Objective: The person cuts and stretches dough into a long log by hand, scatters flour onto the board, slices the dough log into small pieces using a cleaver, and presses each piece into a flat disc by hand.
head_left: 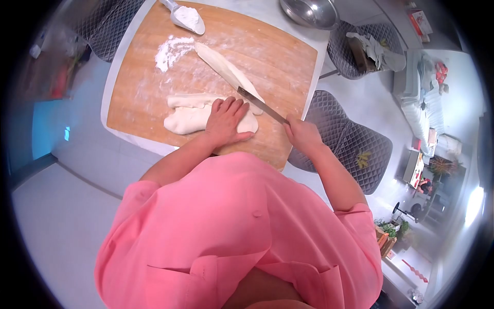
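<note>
My right hand (303, 137) is closed round the handle of a knife (261, 104). Its long blade points up and left, with the tip by a long strip of white dough (222, 66). My left hand (224, 122) lies over a thick piece of dough (184, 122), fingers stretched forward and thumb spread to the right. Behind that piece, a narrower dough roll (185, 100) lies alongside; my fingers partly hide where it ends. All the dough rests on a floured wooden board (135, 98). Whether the blade touches the dough, I cannot tell.
Loose flour (172, 52) is heaped on the board's left, below a scoop (187, 19) holding more flour. A metal bowl (310, 12) stands at the table's back right. Quilted grey chairs (368, 149) flank the table; one carries a box and cloth-like items.
</note>
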A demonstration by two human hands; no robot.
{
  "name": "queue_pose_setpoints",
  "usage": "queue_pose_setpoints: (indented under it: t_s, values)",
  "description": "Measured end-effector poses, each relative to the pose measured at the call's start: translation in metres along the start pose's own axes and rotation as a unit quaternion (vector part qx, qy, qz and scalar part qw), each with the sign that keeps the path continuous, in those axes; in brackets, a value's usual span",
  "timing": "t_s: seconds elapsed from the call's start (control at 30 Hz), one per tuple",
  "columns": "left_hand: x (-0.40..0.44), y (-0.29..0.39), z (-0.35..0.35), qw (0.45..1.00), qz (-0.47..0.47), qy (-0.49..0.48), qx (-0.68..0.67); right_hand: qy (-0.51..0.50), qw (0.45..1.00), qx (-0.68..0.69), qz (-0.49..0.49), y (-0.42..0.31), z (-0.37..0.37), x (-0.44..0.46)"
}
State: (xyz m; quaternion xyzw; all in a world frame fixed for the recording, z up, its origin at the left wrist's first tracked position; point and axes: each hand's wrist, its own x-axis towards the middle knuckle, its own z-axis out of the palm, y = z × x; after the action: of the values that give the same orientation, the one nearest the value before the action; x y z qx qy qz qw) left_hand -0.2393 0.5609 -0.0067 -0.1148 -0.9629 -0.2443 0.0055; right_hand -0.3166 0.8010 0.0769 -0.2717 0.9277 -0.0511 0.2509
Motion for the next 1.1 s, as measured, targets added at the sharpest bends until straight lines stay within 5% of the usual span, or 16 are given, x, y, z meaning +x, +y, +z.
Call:
queue_pose_setpoints:
  t_s: [0.4,0.6,0.67,0.7,0.77,0.87,0.97,1.1]
  values:
    - [0.001,0.0,0.001,1.0,0.008,-0.023,0.01,-0.024,0.999,0.008,-0.027,0.011,0.037,0.042]
    - [-0.008,-0.005,-0.008,0.997,0.009,-0.066,-0.03,0.066,0.988,0.053,-0.125,0.027,0.055,0.035]
    - [-0.024,-0.017,-0.007,0.992,0.079,0.019,-0.092,0.124,0.985,0.121,-0.009,0.021,0.05,0.023]
    - [-0.033,-0.021,-0.012,0.993,0.071,0.021,-0.089,0.121,0.985,0.121,-0.018,0.023,0.045,0.026]
    - [-0.048,-0.031,-0.023,0.995,0.003,0.078,-0.065,0.268,0.947,0.145,0.101,0.028,0.037,0.033]
    - [-0.047,-0.079,-0.006,0.989,-0.111,0.081,0.058,0.323,0.94,0.05,0.095,0.042,0.028,0.069]
    - [-0.019,-0.096,-0.03,0.985,-0.09,0.136,0.06,0.316,0.943,-0.001,0.105,0.05,0.034,0.105]
    - [0.0,-0.099,-0.051,0.988,-0.133,-0.053,-0.061,0.326,0.94,-0.008,0.101,0.06,0.058,0.133]
